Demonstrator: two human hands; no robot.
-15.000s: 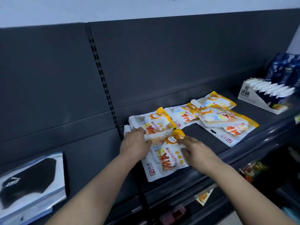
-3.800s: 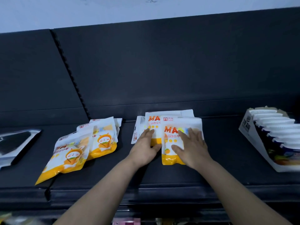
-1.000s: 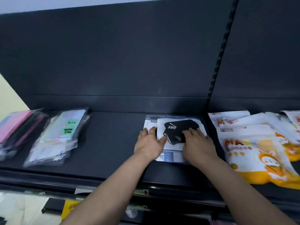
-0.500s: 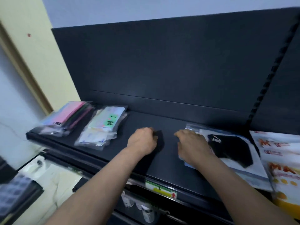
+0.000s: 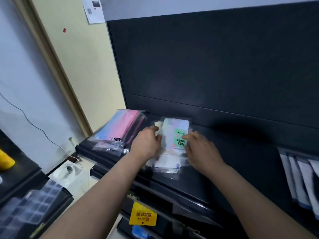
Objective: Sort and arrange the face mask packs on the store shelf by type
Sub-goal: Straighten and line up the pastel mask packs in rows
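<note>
Head view: our left hand point(image 5: 148, 144) and right hand point(image 5: 202, 150), fingers loosely bent, press the clear mask packs point(image 5: 176, 133) from both sides; uneven pressure could slide them off the shelf point(image 5: 233, 161).

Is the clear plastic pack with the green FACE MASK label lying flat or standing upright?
Lying flat: the clear green-labelled pack rests label-up on the dark shelf, between the left hand and the right hand.
</note>
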